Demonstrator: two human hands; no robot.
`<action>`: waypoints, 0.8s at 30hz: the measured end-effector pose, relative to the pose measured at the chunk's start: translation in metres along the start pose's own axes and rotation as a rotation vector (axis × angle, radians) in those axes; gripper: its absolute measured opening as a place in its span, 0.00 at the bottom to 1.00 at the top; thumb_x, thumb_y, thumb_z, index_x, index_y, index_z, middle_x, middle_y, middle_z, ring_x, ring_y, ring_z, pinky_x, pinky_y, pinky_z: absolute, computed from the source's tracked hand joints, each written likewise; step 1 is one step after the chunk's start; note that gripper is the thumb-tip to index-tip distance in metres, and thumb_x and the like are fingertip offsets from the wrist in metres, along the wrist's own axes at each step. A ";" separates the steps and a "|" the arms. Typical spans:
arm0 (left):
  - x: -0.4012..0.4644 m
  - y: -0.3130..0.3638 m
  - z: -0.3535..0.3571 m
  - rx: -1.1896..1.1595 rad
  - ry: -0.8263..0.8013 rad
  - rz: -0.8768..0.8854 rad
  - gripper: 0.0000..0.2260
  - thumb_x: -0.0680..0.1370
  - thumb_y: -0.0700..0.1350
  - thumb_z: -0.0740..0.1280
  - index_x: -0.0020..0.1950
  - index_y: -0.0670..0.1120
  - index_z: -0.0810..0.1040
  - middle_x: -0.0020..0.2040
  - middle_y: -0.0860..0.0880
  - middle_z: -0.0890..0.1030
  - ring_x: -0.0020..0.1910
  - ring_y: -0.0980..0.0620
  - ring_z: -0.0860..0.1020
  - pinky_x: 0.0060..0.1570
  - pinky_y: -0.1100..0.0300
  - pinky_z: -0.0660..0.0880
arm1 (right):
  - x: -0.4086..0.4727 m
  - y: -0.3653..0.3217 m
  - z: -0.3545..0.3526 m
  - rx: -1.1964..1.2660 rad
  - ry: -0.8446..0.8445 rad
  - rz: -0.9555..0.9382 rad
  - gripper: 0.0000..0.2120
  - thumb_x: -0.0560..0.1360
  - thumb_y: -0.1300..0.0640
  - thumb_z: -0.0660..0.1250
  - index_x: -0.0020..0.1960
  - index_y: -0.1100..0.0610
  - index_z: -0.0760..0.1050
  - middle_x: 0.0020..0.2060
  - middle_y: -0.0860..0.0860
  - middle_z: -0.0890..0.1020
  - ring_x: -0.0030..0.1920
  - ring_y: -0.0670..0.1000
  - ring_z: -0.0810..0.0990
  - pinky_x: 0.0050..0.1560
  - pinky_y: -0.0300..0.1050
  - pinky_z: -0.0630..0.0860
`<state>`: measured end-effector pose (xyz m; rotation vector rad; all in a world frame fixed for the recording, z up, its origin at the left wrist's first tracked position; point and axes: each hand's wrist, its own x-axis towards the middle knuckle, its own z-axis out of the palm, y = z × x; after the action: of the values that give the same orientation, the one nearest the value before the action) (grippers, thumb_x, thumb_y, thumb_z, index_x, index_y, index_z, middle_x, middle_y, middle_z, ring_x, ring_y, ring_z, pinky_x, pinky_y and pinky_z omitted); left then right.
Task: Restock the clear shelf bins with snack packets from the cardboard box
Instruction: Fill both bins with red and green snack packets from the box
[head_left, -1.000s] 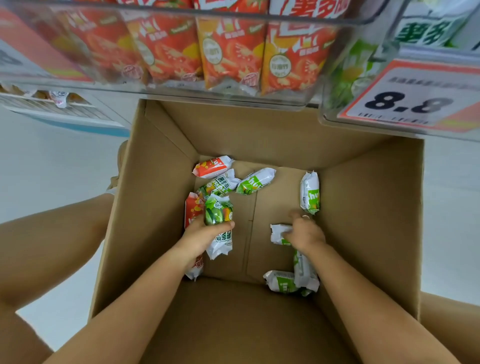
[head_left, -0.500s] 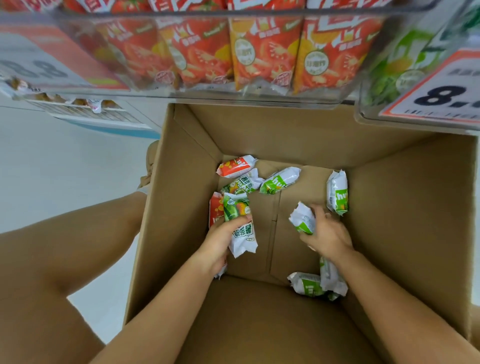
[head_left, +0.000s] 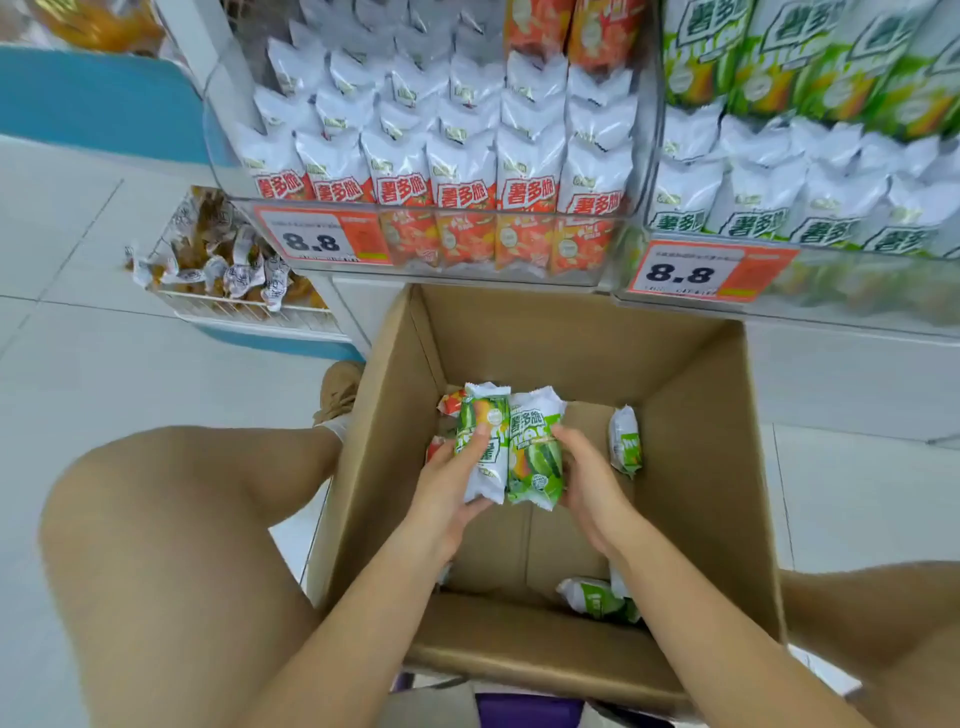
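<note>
Head view: left hand (head_left: 447, 486) grips one green snack packet (head_left: 485, 441), right hand (head_left: 589, 480) grips another (head_left: 535, 452), side by side above the cardboard box (head_left: 691, 467). Pickup looks done; next, lift them to the green-packet bin (head_left: 810, 291).

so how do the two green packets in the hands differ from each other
The left-hand packet shows its white end at the bottom, while the right-hand packet shows its white end at the top with big green characters. The left hand lays its thumb across its packet's front; the right hand grips the other by its side edge. Both are green and white, upright, side by side, above the cardboard box.
</note>
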<state>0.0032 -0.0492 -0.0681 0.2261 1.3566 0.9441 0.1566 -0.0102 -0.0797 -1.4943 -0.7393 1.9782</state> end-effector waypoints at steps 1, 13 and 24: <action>-0.011 0.003 0.000 0.012 -0.020 0.021 0.21 0.74 0.56 0.70 0.64 0.48 0.77 0.58 0.47 0.82 0.59 0.47 0.80 0.61 0.45 0.75 | -0.010 -0.004 0.002 -0.065 -0.006 -0.031 0.21 0.76 0.42 0.63 0.61 0.54 0.77 0.55 0.53 0.83 0.55 0.53 0.82 0.56 0.54 0.78; -0.090 0.058 0.022 0.212 -0.249 0.303 0.21 0.72 0.46 0.74 0.64 0.50 0.76 0.57 0.47 0.83 0.56 0.47 0.82 0.56 0.49 0.78 | -0.093 -0.070 0.018 -0.171 -0.069 -0.325 0.27 0.65 0.47 0.76 0.61 0.54 0.77 0.53 0.52 0.84 0.54 0.53 0.83 0.59 0.55 0.77; -0.117 0.134 0.056 0.407 0.074 0.734 0.20 0.66 0.51 0.79 0.52 0.56 0.74 0.48 0.58 0.80 0.47 0.62 0.78 0.46 0.62 0.73 | -0.119 -0.131 -0.039 -0.176 0.188 -0.509 0.23 0.67 0.56 0.78 0.58 0.56 0.73 0.52 0.50 0.83 0.54 0.47 0.82 0.56 0.45 0.77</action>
<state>0.0031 -0.0242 0.1161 1.0613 1.5540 1.2683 0.2351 0.0017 0.0833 -1.3903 -1.1045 1.4046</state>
